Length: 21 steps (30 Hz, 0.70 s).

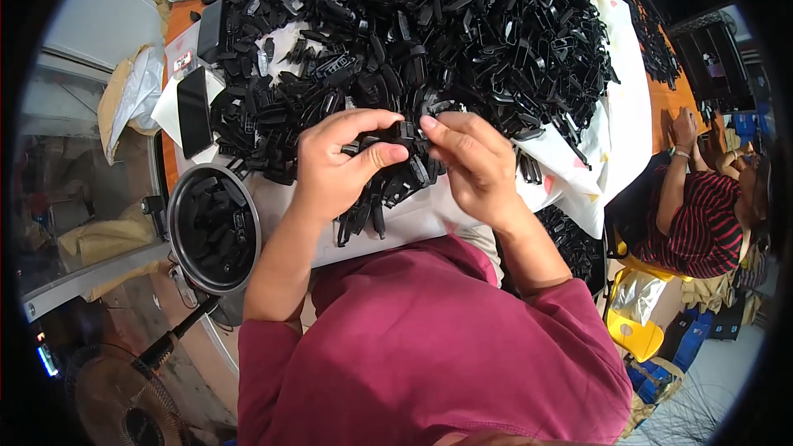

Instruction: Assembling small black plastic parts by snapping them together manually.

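Looks like a workshop, apparently a cramped one given over to manual work on small plastic pieces. Shows as much in the huge heap of black plastic parts (462, 33) spread over a white cloth (628, 83) on the table (673, 107), far beyond household quantity. Contains more dark pieces in a round metal bowl (172, 235) at the left, and others along the wooden surface at upper right. Includes another person (702, 219) in a striped shirt at the right, beside a yellow chair (634, 337). Also has a fan (124, 400) at lower left and, behind the chair, blue packaging (692, 340) stacked in clutter.
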Motion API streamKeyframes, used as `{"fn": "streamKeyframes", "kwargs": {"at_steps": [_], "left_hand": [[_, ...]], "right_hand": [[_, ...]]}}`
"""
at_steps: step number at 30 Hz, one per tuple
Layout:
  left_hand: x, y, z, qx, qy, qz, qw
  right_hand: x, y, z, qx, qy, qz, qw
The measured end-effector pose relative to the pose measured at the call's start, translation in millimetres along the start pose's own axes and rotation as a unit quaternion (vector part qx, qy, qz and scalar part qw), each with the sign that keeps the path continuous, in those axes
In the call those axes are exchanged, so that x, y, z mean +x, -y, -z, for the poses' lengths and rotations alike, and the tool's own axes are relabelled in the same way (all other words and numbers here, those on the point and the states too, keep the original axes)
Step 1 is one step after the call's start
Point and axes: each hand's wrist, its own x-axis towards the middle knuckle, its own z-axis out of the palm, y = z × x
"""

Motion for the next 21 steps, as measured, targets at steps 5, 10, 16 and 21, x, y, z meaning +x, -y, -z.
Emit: {"fn": "streamKeyframes", "kwargs": {"at_steps": [5, 10, 16, 21], "left_hand": [[-4.7, -1.2, -26.7, -0.242, -0.062, 0.238, 0.939], [-12.3, -1.4, -28.0, -0.379, -0.082, 0.311, 0.868], [-58.1, 4.6, -13.1, -0.454, -0.078, 0.320, 0.828], [-84.5, 8.6, -10.7, -0.570, -0.166, 0.315, 0.740]], "right_hand": [[-12.0, 4.3, -24.1, -0.117, -0.108, -0.009, 0.987], [-17.4, 4.3, -28.7, 0.023, -0.096, -0.150, 0.984], [-41.0, 20.7, -42.7, 0.180, -0.014, -0.211, 0.961], [-40.3, 26.8, -73.8, 0.229, -0.039, -0.167, 0.958]]}}
